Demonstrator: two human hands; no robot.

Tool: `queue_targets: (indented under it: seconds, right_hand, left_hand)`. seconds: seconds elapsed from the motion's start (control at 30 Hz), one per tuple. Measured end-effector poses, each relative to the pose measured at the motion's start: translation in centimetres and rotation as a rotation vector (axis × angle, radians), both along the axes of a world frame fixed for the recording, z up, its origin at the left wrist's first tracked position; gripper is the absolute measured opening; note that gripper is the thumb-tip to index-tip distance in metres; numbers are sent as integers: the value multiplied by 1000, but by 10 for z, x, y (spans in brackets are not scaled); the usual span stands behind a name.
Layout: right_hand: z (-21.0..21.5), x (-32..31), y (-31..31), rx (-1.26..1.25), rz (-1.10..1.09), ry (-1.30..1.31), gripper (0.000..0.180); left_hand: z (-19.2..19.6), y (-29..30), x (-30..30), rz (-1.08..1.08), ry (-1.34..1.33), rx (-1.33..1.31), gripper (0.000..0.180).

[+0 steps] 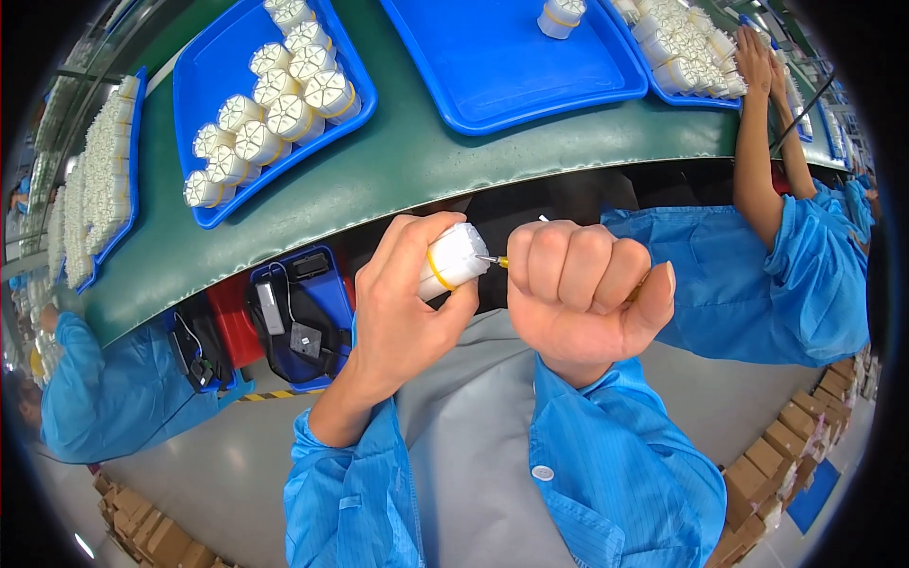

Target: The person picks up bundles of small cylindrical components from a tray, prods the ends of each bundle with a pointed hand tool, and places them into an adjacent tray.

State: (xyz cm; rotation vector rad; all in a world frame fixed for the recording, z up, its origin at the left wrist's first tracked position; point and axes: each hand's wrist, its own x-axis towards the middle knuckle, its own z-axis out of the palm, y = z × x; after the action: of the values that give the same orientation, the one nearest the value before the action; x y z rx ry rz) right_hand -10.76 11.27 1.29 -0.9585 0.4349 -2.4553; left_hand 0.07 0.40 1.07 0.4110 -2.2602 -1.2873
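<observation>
My left hand (398, 303) is wrapped round a white cylindrical bundle of plastic pieces (453, 259), bound with a yellow rubber band. The bundle is tilted, with its end face toward my right hand. My right hand (582, 289) is closed in a fist on a slim yellow-handled tool (501, 261), most of which the fingers hide. Its thin metal tip touches, or nearly touches, the end face of the bundle. Both hands are in front of the green table's near edge.
On the green table (398, 180), a blue tray (213, 71) holds several similar bundles. Another blue tray (530, 85) has one bundle (561, 17) at its far side. Fuller trays flank these. Co-workers in blue sit left and right. Below the table, a blue bin (327, 308) holds devices.
</observation>
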Motion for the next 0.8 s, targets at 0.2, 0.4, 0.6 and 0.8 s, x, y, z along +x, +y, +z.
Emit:
queue_targets:
  seconds: [0.2,0.4,0.6,0.8]
  right_hand:
    - [1,4,-3,36,-66,52,52]
    - [-2,6,-11,52,-131,137,49]
    - [-13,-5,-16,76,96,-181,46]
    - [-8,-11,-19,39,121,-352,47]
  left_hand:
    - [0,0,0,-1,16,-11,44]
    - [-1,-6,0,-5,8,-105,46]
    - [-10,-9,-3,-27,-41,-70,43]
    - [-11,-4,5,-4,-57,440,40]
